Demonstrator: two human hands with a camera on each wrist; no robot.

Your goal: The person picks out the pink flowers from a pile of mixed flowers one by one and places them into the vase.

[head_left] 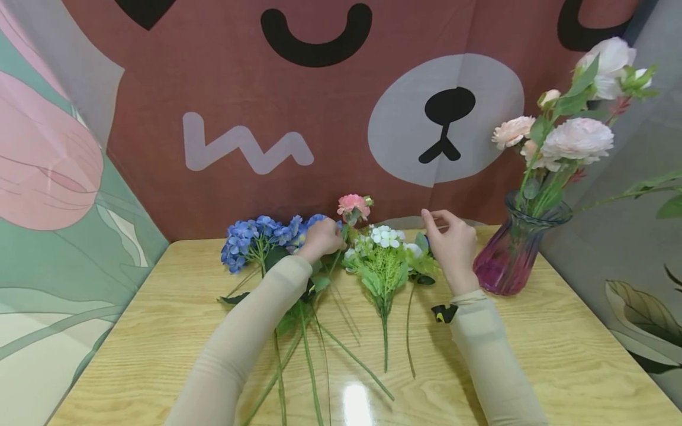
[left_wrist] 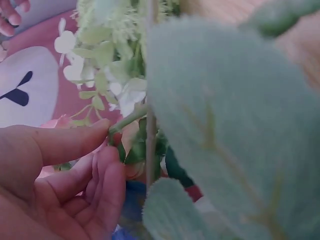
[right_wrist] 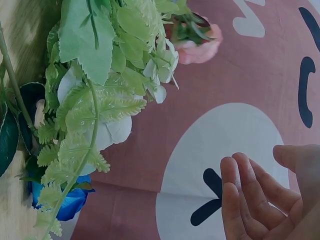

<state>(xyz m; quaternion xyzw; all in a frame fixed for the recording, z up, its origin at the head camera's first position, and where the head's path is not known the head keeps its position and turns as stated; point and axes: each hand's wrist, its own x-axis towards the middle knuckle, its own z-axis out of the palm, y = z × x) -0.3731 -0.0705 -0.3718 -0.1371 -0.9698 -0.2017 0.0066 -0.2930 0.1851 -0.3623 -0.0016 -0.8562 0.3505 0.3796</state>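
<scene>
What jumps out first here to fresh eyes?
The large brown animal-face backdrop behind the table comes first. Next, the pink-purple vase of pale flowers at the table's right, then the blue flowers left of centre, beside the left hand, which pinches a stem.

Flowers (head_left: 384, 273) left of vase (head_left: 503, 263)

A reddish-brown printed cloth (head_left: 341, 100) hung behind the wooden table (head_left: 176, 307), a flowered wall (head_left: 48, 171) stood left, and bright glare (head_left: 357, 407) shone off the table.
</scene>
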